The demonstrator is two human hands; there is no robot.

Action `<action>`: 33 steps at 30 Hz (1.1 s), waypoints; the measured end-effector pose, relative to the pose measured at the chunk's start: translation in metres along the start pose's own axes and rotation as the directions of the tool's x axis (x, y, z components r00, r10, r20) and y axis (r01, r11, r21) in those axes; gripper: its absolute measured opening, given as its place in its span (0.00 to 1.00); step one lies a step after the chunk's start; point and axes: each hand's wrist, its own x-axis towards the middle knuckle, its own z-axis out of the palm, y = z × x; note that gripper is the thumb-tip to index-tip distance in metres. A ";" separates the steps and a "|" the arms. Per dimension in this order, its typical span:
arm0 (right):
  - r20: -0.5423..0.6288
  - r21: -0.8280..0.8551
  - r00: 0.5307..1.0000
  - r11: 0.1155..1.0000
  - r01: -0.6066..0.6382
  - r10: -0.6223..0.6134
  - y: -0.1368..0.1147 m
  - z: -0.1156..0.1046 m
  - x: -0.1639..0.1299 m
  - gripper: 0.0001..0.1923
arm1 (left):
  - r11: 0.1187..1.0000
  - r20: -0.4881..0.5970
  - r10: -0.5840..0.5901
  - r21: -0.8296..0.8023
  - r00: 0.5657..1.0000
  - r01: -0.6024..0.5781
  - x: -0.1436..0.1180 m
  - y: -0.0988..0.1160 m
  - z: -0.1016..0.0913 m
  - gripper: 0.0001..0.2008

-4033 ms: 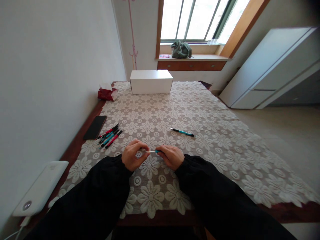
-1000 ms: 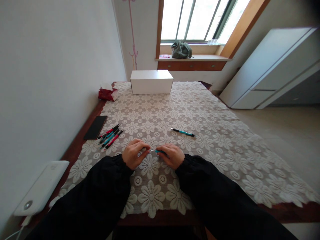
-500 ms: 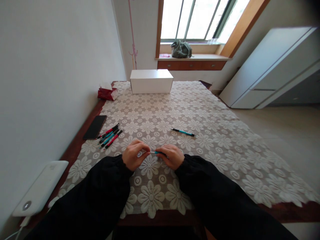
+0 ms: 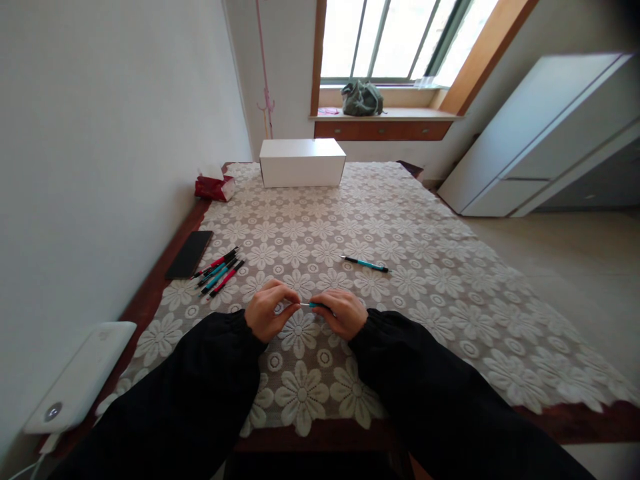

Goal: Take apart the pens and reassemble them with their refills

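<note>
l hand [image 4: 270,310] & r hand [image 4: 343,312] hold teal pen [image 4: 313,305] btwn 'em

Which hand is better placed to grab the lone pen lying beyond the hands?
Probably the right hand: the lone pen lies just ahead of it, while the left hand is farther off. Both are busy, though: the right grips a teal item, and the left pinches its thin pale end.

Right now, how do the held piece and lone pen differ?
The held piece is gripped, partly hidden by the right hand; the lone pen lies on the cloth, wholly visible.
The held piece shows a thin pale rod; the lone pen shows a black-and-turquoise barrel.
Both have turquoise.
</note>
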 end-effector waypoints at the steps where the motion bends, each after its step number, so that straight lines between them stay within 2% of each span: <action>1: 0.001 0.000 1.000 1.000 -0.001 0.001 0.000 0.000 0.000 0.09 | 1.000 0.000 -0.001 -0.001 1.000 0.001 0.000 0.000 0.000 0.03; 17: 0.002 -0.005 1.000 1.000 -0.011 0.011 -0.001 0.001 0.000 0.09 | 0.999 -0.007 0.014 -0.047 1.000 -0.014 0.000 0.002 0.001 0.05; 33: -0.022 0.003 0.999 0.999 0.039 -0.039 -0.001 0.001 0.001 0.08 | 0.996 -0.025 -0.026 -0.085 0.999 0.024 0.000 0.001 0.002 0.08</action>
